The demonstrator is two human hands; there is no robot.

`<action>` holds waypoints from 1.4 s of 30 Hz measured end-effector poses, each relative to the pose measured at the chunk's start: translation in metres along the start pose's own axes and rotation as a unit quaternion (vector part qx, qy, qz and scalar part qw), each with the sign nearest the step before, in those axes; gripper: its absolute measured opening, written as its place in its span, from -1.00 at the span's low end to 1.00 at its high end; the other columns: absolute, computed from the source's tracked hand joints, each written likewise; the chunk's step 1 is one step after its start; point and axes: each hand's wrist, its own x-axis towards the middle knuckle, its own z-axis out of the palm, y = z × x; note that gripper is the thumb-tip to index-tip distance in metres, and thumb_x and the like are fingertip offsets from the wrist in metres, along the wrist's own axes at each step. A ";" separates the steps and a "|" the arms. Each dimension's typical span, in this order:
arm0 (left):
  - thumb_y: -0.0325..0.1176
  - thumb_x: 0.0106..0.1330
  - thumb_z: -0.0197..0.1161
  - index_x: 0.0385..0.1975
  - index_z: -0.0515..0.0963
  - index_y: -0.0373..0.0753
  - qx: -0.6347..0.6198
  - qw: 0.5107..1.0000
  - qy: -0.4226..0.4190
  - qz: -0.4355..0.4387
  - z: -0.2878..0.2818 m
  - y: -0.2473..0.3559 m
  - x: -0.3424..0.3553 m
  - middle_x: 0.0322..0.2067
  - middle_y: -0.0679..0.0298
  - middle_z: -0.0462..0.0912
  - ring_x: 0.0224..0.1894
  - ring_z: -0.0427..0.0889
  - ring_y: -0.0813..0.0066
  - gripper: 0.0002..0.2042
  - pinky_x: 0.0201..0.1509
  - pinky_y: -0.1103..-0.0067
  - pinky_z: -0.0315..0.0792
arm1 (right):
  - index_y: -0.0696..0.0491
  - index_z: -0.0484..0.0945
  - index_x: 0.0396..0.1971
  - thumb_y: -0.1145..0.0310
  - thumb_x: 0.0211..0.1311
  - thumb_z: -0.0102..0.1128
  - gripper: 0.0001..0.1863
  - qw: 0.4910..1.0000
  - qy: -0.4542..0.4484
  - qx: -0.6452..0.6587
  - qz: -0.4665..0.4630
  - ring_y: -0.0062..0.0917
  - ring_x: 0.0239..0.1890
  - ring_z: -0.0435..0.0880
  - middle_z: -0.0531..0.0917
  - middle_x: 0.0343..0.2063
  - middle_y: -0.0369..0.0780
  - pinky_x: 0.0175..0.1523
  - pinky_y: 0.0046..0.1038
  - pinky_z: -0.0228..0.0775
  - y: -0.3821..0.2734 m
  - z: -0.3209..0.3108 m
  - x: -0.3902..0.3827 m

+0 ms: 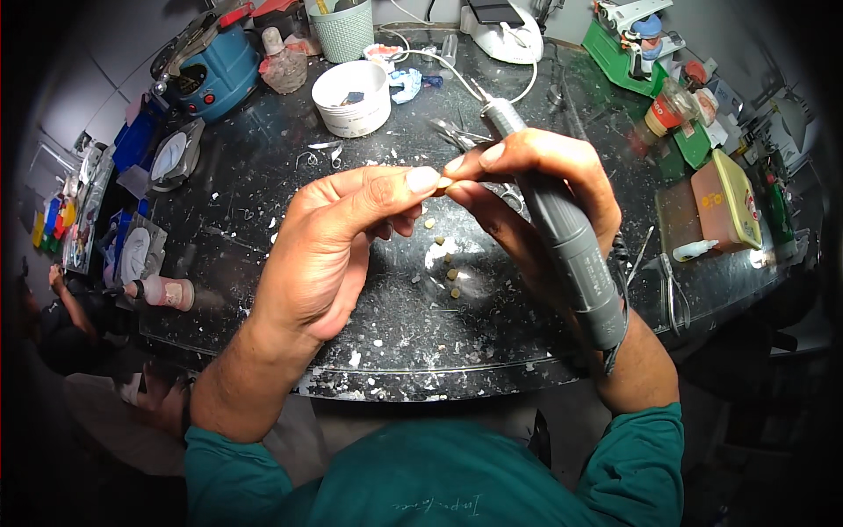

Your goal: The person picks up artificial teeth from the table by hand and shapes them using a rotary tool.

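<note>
My left hand pinches a tiny yellowish piece between thumb and index finger. It looks tooth-like, but its exact kind is too small to tell. My right hand holds a grey rotary handpiece across its palm, silver nose pointing away from me and black cord at the lower end. The right fingertips also meet the tiny piece from the other side. Below the hands, several similar small yellowish pieces lie in a loose line on the black worktop.
A white tub stands beyond my left hand, with blue dental moulds beside it. Pliers and a small white tube lie at right, near a yellow-lidded box. A pink-labelled bottle lies left. White scraps dot the worktop.
</note>
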 end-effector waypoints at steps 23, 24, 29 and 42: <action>-0.37 0.11 0.53 -0.33 0.78 -0.31 0.582 0.811 0.025 -0.060 -0.059 0.010 0.034 -0.43 0.19 0.79 -0.37 0.69 0.58 -0.82 -0.13 0.58 0.52 | 0.16 0.53 -0.07 0.67 0.11 0.33 -0.64 0.984 0.083 0.024 0.153 -0.67 -0.26 0.61 0.63 -0.27 -0.24 -0.13 -0.59 0.49 0.015 -0.025 0.006; -0.37 0.11 0.53 -0.33 0.78 -0.32 0.608 0.791 0.036 -0.056 -0.059 0.009 0.034 -0.43 0.19 0.79 -0.37 0.69 0.58 -0.82 -0.13 0.58 0.52 | 0.17 0.55 -0.08 0.67 0.08 0.36 -0.63 0.989 0.055 -0.087 0.102 -0.66 -0.27 0.61 0.63 -0.24 -0.24 -0.14 -0.59 0.49 0.024 -0.027 0.004; -0.38 0.12 0.52 -0.32 0.78 -0.32 0.622 0.780 0.041 -0.058 -0.060 0.008 0.034 -0.42 0.19 0.79 -0.37 0.69 0.57 -0.81 -0.14 0.58 0.52 | 0.20 0.58 -0.09 0.67 0.04 0.43 -0.62 0.976 0.001 -0.216 0.017 -0.65 -0.28 0.60 0.63 -0.23 -0.24 -0.15 -0.60 0.50 0.029 -0.031 0.008; -0.35 0.10 0.52 -0.36 0.79 -0.24 0.690 0.716 0.061 -0.083 -0.041 0.019 0.023 -0.43 0.22 0.80 -0.35 0.73 0.52 -0.85 -0.08 0.55 0.53 | 0.18 0.57 -0.09 0.66 0.12 0.39 -0.66 0.976 0.037 -0.045 0.212 -0.73 -0.38 0.55 0.59 -0.32 -0.28 -0.27 -0.64 0.45 0.022 -0.027 0.003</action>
